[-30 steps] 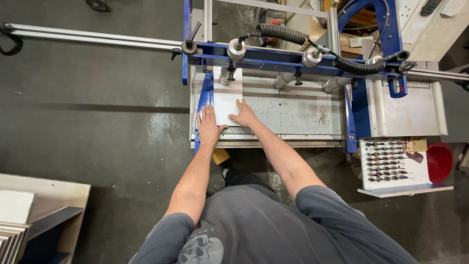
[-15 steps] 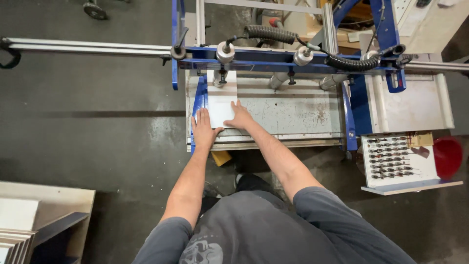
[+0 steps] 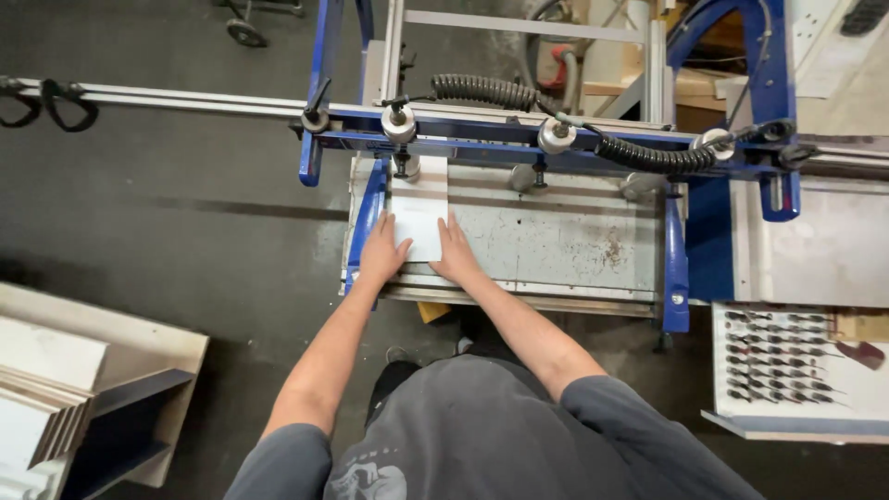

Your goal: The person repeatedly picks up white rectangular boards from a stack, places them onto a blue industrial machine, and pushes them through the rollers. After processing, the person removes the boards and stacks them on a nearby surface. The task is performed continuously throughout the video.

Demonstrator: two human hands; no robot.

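Left hand point(image 3: 382, 252) flat on white panel point(image 3: 419, 222) | right hand point(image 3: 456, 256) flat beside it (both pressing, fingers spread) | metal counter point(image 3: 556, 231) beneath

Panel point(image 3: 419, 222): white, smooth, matt, flat board; bare left hand point(image 3: 382, 252) and right hand point(image 3: 454, 255) lie flat on it.
Machine bed point(image 3: 556, 236): grey metal, dull, scuffed, with rust-brown spots.
Frame point(image 3: 324, 93): blue painted metal, slight sheen.
Rail point(image 3: 185, 97): pale metal, smooth, satin.
Hose point(image 3: 639, 153): black ribbed plastic or rubber, matt.
Clamp caps point(image 3: 399, 120): bright metal, shiny.
Floor point(image 3: 167, 231): dark grey, rough, matt, like concrete.
Stacked boards point(image 3: 37, 407): white faces, pale raw edges, matt.
Shirt point(image 3: 482, 435): grey cloth, soft, matt.
Bit tray point(image 3: 796, 370): white board, smooth, carrying small dark metal pieces.
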